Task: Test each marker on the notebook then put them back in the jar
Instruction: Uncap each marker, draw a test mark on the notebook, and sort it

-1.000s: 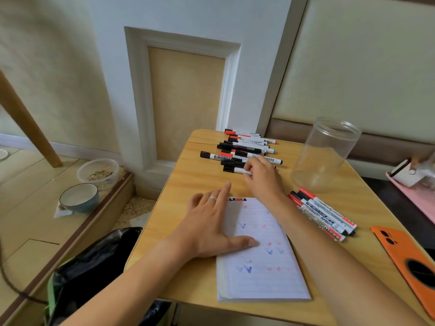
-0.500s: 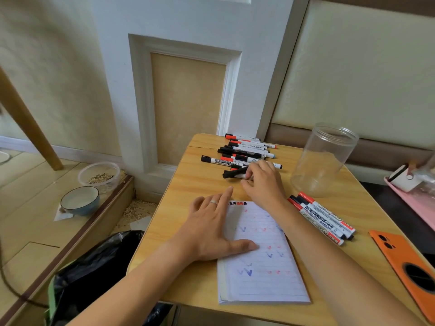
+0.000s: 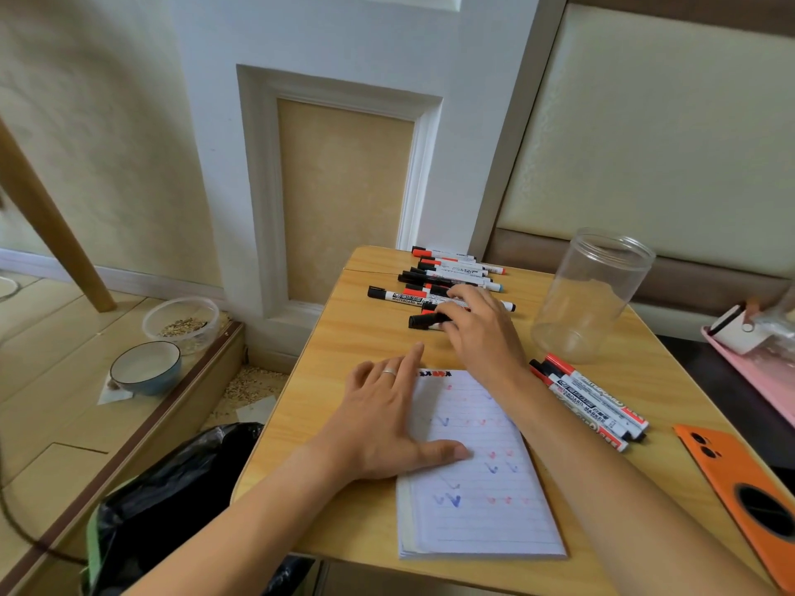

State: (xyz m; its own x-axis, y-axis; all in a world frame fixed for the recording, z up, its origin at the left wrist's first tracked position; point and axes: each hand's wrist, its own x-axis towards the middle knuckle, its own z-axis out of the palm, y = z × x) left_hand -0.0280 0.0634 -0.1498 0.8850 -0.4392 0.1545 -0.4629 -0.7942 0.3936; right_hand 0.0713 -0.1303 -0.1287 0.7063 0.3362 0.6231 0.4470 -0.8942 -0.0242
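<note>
A lined notebook [image 3: 477, 501] with blue and red test ticks lies open on the wooden table [image 3: 344, 354]. My left hand [image 3: 387, 423] presses flat on its left edge. My right hand [image 3: 477, 333] reaches over the near end of a row of markers [image 3: 447, 273] at the table's far side, its fingers curled round a black-capped marker [image 3: 423, 321]. The clear plastic jar [image 3: 589, 294] stands upright and holds nothing, to the right of that hand. Several more markers [image 3: 589, 402] lie in a bunch right of the notebook.
An orange phone case [image 3: 740, 483] lies at the table's right edge. A pink tray [image 3: 757, 372] sits beyond it. On the floor to the left are a bowl [image 3: 144, 367], a plastic tub of grain [image 3: 180, 322] and a black bag [image 3: 172, 501].
My right hand has closed its fingers on the nearest black-capped marker and dragged it slightly out of the row toward me. My left hand stays on the notebook.
</note>
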